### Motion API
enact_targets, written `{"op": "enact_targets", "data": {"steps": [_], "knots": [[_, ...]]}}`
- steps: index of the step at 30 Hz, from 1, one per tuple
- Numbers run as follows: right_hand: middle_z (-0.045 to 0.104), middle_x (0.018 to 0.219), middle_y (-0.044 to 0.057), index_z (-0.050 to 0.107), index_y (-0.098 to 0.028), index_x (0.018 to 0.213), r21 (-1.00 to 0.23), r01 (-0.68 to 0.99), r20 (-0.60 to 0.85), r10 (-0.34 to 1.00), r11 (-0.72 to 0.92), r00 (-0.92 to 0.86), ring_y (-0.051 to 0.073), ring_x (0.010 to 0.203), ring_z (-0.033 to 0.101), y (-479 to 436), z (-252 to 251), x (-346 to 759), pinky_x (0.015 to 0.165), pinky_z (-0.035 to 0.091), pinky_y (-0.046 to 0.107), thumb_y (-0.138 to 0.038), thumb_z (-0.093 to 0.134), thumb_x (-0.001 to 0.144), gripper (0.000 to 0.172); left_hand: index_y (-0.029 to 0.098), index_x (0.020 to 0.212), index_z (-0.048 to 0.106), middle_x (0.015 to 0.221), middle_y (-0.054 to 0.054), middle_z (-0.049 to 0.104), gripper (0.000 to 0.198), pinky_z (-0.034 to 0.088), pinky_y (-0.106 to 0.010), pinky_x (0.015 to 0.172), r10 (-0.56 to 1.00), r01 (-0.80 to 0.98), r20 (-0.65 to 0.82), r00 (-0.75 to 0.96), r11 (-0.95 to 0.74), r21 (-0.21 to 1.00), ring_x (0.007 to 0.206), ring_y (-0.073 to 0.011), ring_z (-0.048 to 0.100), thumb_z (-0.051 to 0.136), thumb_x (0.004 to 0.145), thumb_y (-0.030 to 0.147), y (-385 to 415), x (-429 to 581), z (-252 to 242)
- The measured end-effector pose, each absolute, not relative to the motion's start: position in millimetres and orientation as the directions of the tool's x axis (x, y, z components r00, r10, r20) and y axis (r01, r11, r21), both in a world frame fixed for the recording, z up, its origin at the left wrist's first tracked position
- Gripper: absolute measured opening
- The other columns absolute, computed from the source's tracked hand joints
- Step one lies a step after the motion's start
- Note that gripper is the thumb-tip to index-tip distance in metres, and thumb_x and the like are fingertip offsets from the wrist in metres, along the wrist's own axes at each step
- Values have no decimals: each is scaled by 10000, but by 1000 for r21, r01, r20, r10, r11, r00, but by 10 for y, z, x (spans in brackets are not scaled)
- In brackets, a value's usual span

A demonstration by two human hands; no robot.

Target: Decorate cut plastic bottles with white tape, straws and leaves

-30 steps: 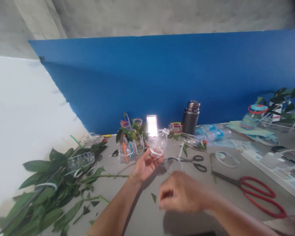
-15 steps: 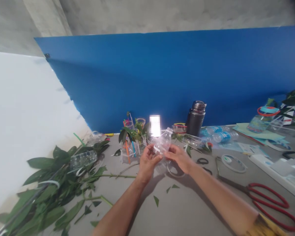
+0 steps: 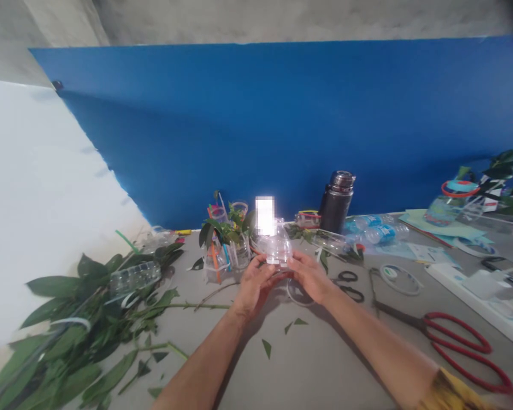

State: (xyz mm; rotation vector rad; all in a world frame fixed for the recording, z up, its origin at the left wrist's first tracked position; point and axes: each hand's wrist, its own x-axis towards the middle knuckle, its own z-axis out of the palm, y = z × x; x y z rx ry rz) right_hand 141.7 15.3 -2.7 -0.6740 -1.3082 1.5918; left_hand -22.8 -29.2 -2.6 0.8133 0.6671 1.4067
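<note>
Two bare hands, the left hand (image 3: 255, 285) and the right hand (image 3: 310, 277), close firmly around a clear plastic bottle (image 3: 276, 247), held just above the grey table (image 3: 316, 364)! Right beside it stands a clear cup (image 3: 217, 267) of green leaves and coloured straws, with red-handled scissors (image 3: 457, 347) out to the right.

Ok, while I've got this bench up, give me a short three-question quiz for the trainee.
1. What do the left hand and right hand hold between them?
2. True or false: the large red-handled scissors lie to the right of the upright dark metal flask.
3. What colour are the labels on the clear water bottles lying at the back? A) blue B) red C) yellow

Key: 1. A clear plastic bottle piece. 2. True. 3. A.
</note>
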Motion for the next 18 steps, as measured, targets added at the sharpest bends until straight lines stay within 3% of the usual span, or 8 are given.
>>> {"op": "enact_targets", "data": {"steps": [3,9,18], "knots": [[823,1045,118,778,-192,1136,-961,-272,161,900,50,-404,288,959,782,143,-12,1406,830,625,396,-700,792,813,602,187,1134,717,1205,-132,805,504,526,-467,1120,991,-591,52,120,29,806,1140,-286,761,975,729,337,-289,-233,-13],[808,1000,103,759,-200,986,-916,120,386,922,383,4,270,925,753,73,-27,1377,789,608,363,-562,758,840,390,171,1096,780,1198,-120,811,438,530,-397,1103,995,-612,65,76,-5,791,1158,-256,740,973,724,297,-250,-259,-26],[819,923,76,763,-229,885,-841,265,485,874,471,-15,242,816,755,14,-50,1373,738,609,328,-456,686,891,241,187,1090,757,1142,-89,804,509,542,-363,997,997,-549,72,-16,-69,833,1080,-236,739,999,646,250,-235,-236,-43]]}}
